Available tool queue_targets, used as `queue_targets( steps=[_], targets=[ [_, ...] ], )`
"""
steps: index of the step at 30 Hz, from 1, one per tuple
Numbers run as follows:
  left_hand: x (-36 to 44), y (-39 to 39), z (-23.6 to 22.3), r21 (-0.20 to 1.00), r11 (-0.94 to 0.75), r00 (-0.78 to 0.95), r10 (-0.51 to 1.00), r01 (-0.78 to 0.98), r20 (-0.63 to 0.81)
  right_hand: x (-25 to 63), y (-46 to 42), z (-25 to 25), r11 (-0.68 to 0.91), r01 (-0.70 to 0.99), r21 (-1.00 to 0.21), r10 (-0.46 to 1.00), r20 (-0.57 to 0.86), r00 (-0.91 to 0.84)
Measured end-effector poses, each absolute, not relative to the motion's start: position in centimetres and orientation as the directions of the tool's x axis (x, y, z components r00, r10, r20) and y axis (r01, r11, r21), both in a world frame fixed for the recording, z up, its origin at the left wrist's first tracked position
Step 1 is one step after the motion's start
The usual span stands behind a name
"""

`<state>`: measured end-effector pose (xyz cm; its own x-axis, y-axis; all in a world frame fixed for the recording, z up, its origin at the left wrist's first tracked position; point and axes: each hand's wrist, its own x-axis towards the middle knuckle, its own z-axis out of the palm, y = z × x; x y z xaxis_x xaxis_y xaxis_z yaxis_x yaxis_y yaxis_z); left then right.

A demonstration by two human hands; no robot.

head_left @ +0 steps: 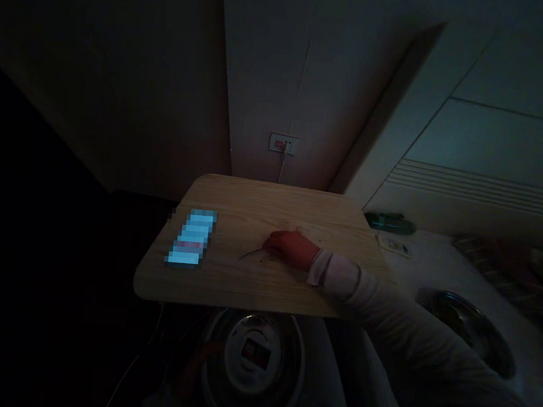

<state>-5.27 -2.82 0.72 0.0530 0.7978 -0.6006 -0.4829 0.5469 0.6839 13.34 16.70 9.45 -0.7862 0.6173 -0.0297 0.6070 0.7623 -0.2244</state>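
Observation:
My right hand (291, 249) rests low over the wooden tabletop (246, 289), its fingers drawn together in a pinch. From the fingertips a thin dark strand (250, 253) runs left across the wood; its kind is unclear in the dim light. Small dark specks lie around the fingers. Below the table's near edge, a shiny round metal basin (289, 380) sits by my lap, with a dark rectangular patch at its centre. My left hand (197, 361), very dim, is at the basin's left rim, with its fingers seemingly curled over it.
A lit phone (191, 238) lies at the table's left. Behind the table is a wall socket (283, 143) with a plugged-in cord. On the bed at right are a green bottle (392, 223), a small card-like item (394, 245) and a dark round dish (473, 329).

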Motion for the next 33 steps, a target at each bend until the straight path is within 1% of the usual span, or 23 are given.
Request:
queue_targets(
  steps=[4, 6, 9, 11, 12, 14, 16, 18, 21, 24, 27, 29, 33],
  targets=[
    [-4.9, -2.4, 0.4, 0.694, 0.530, 0.054, 0.812, -0.487, -0.582, 13.9, 16.2, 9.1, 0.772, 0.583, -0.252, 0.603, 0.002, -0.798],
    [-4.7, -2.2, 0.0, 0.702, 0.522, 0.048, 0.817, -0.484, -0.574, 14.2, 16.1, 9.3, 0.761, 0.587, -0.276, 0.622, 0.052, -0.781],
    [-4.5, -1.9, -0.8, 0.718, 0.512, 0.030, 0.823, -0.472, -0.567, 15.1, 15.8, 10.0, 0.699, 0.618, -0.360, 0.702, 0.178, -0.690],
    [-4.5, -1.9, -1.6, 0.729, 0.510, 0.014, 0.823, -0.457, -0.568, 16.1, 15.3, 10.3, 0.632, 0.636, -0.442, 0.764, 0.216, -0.609],
    [-4.6, -2.0, -2.0, 0.734, 0.511, 0.004, 0.822, -0.446, -0.570, 16.6, 14.9, 10.3, 0.593, 0.644, -0.483, 0.791, 0.200, -0.578],
    [-4.9, -2.3, -2.9, 0.747, 0.516, -0.019, 0.817, -0.419, -0.576, 17.8, 14.1, 10.1, 0.515, 0.660, -0.547, 0.827, 0.113, -0.551],
    [-5.3, -2.7, -3.8, 0.758, 0.524, -0.042, 0.811, -0.388, -0.583, 18.9, 13.3, 9.6, 0.448, 0.679, -0.582, 0.840, 0.014, -0.542],
    [-5.9, -2.7, -4.3, 0.765, 0.536, -0.059, 0.804, -0.357, -0.591, 19.8, 12.7, 9.0, 0.400, 0.695, -0.598, 0.850, -0.040, -0.524],
    [-6.4, -2.2, -4.1, 0.765, 0.569, -0.071, 0.787, -0.301, -0.613, 20.5, 12.3, 8.1, 0.355, 0.706, -0.613, 0.873, -0.052, -0.484],
    [-6.4, -1.7, -3.0, 0.766, 0.613, -0.084, 0.767, -0.194, -0.636, 20.4, 12.3, 7.8, 0.335, 0.702, -0.629, 0.884, -0.049, -0.466],
    [-6.2, -1.7, -2.4, 0.802, 0.589, -0.099, 0.797, -0.098, -0.596, 20.0, 12.2, 7.9, 0.320, 0.709, -0.628, 0.884, -0.071, -0.462],
    [-6.4, -1.8, -2.7, 0.827, 0.558, -0.105, 0.821, -0.066, -0.562, 19.8, 12.1, 7.9, 0.317, 0.720, -0.617, 0.884, -0.082, -0.459],
    [-7.3, -2.2, -4.7, 0.833, 0.551, -0.059, 0.831, -0.055, -0.554, 19.7, 12.1, 7.9, 0.318, 0.717, -0.620, 0.880, -0.089, -0.467]
  ],
)
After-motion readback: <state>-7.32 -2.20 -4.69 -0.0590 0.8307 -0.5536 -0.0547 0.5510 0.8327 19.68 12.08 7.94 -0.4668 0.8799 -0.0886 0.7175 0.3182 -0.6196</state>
